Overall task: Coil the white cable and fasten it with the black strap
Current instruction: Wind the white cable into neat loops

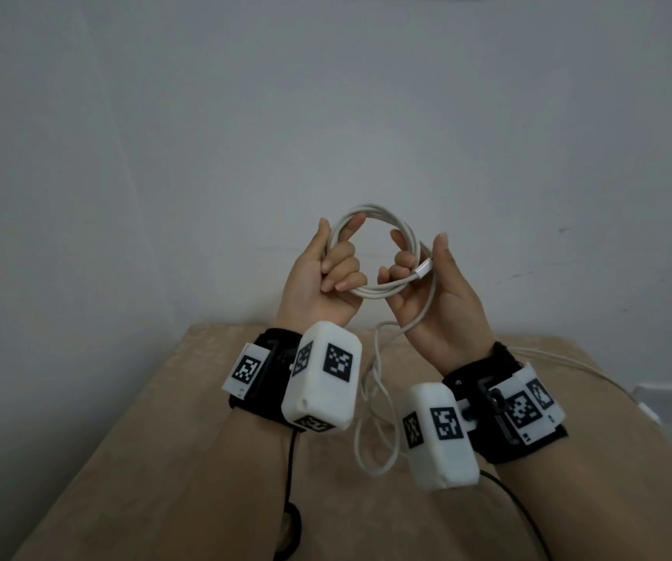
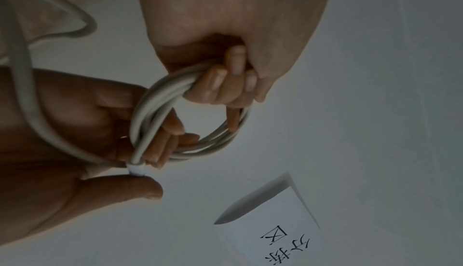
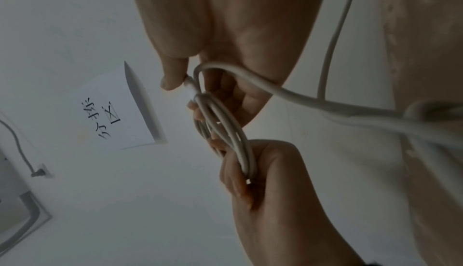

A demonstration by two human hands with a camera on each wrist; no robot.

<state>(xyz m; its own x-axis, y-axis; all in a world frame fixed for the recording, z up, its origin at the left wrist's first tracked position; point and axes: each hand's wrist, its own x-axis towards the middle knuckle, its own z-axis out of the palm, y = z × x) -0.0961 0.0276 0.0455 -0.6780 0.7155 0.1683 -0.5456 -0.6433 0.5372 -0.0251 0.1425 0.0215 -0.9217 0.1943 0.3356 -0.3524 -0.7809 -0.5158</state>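
White cable (image 1: 382, 253) coil up between my hands: left hand (image 1: 326, 273) grips its left side, right hand (image 1: 427, 285) pinches the right; loose tail hangs below, nearer my right.

Both hands (image 1: 378, 277) raised — fingers curled, gripping.

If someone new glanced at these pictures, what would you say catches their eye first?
First the white cable, wound into a round coil and held up in front of the pale wall between the left hand and the right hand. Its white plug sits at the right hand, while loose cable still hangs down over the tan surface. On the wall, the wrist views show a white paper sign with handwriting.
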